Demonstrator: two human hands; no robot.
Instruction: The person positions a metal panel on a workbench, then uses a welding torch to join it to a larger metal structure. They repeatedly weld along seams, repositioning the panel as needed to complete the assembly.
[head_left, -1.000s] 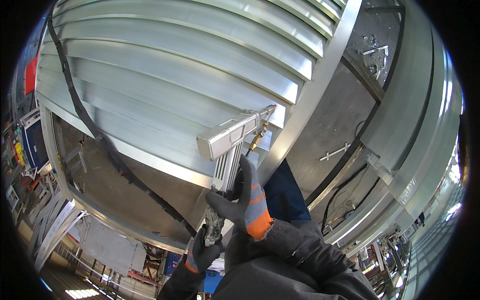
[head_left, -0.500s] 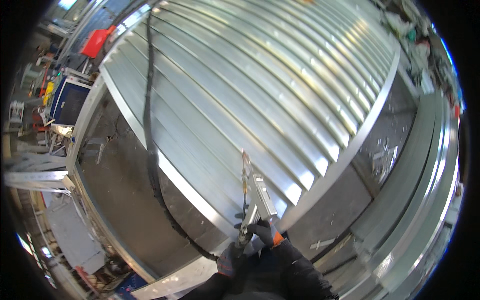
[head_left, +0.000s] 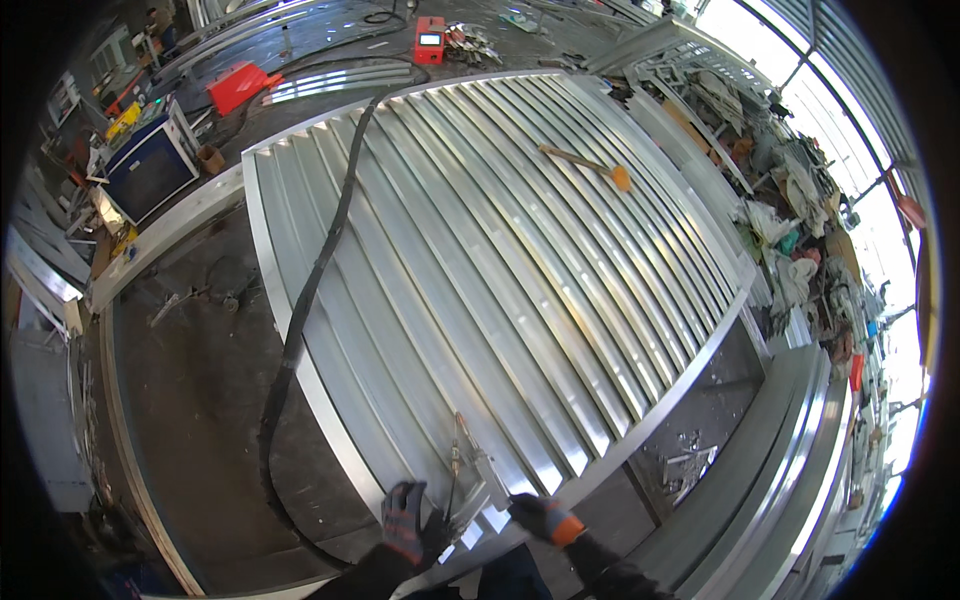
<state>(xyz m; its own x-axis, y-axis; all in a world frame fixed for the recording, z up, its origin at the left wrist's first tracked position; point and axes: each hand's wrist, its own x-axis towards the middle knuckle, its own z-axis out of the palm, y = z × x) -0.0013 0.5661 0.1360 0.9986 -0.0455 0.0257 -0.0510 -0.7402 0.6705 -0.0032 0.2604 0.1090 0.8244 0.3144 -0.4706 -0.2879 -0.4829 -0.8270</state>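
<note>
A handheld welding gun [head_left: 488,483] with a slim copper-coloured tip rests near the front edge of a large ribbed metal panel [head_left: 430,290]. My left hand [head_left: 403,518], in a dark and grey glove, is left of the gun, fingers raised and apart, holding nothing. On the other side, my right hand [head_left: 545,518], in a dark glove with an orange cuff, is beside the gun's body with fingers stretched toward it. Whether those fingertips touch it I cannot tell. A thick black hose [head_left: 300,320] runs over the panel's left side and curves down toward me.
A mallet [head_left: 615,178] with an orange head lies on the panel's far right part. Long metal profiles [head_left: 735,470] are stacked at right, near a scrap heap [head_left: 790,200]. A blue machine cabinet [head_left: 150,170] and a red box [head_left: 240,88] stand at far left.
The view has tilted up, bringing in the far floor and the mallet. Both hands, which were on the welding gun, have moved apart and the gun now lies on the panel.
</note>
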